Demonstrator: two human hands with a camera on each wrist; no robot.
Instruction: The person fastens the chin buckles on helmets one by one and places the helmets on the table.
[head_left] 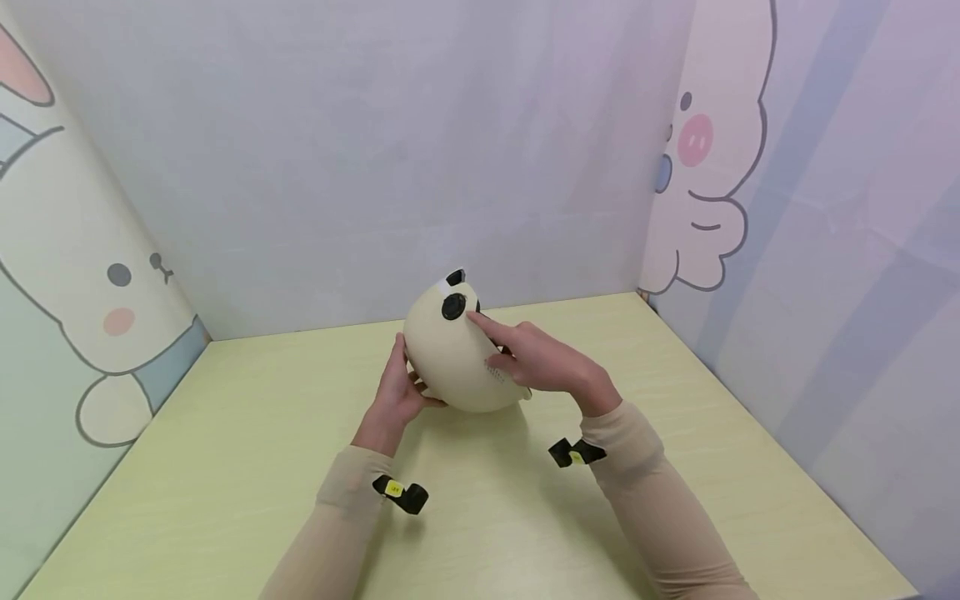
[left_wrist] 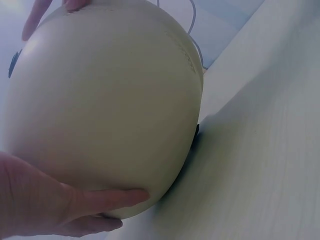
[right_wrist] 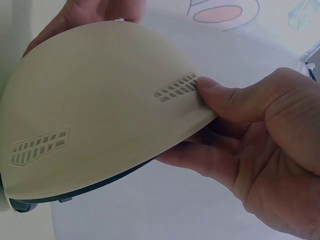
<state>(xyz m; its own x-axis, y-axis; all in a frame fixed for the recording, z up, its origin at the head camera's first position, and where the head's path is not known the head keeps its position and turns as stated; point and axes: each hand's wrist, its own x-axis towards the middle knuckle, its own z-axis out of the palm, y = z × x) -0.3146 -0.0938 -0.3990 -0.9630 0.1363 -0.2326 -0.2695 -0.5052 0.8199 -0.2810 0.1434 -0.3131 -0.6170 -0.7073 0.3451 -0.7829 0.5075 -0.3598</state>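
At the left boundary I noted a printed cartoon rabbit (head_left: 67,275). To its right, a beige left sleeve (head_left: 322,525) carried a black wrist mount (head_left: 408,497) above the pale table (head_left: 247,433). The left hand (head_left: 400,396) held the cream helmet (head_left: 450,354) at its left and lower side, fingers spread along the shell.

The helmet was located between that hand and the right hand (head_left: 551,358). Both hands touched it, so neither was nearer. In the head view its long axis appeared to run from the far end, fitted with a black round disc (head_left: 453,306), towards the near right. The open side faced away; I could not see the hollow or any contents. I could not tell whether the shell touched the table.

The right hand pinched the dark rim (right_wrist: 100,187): thumb on the shell beside a vent grid (right_wrist: 175,89), other fingers beneath. In the head view its index fingertip appeared just beside the disc. At the right boundary was a second cartoon figure (head_left: 705,175).
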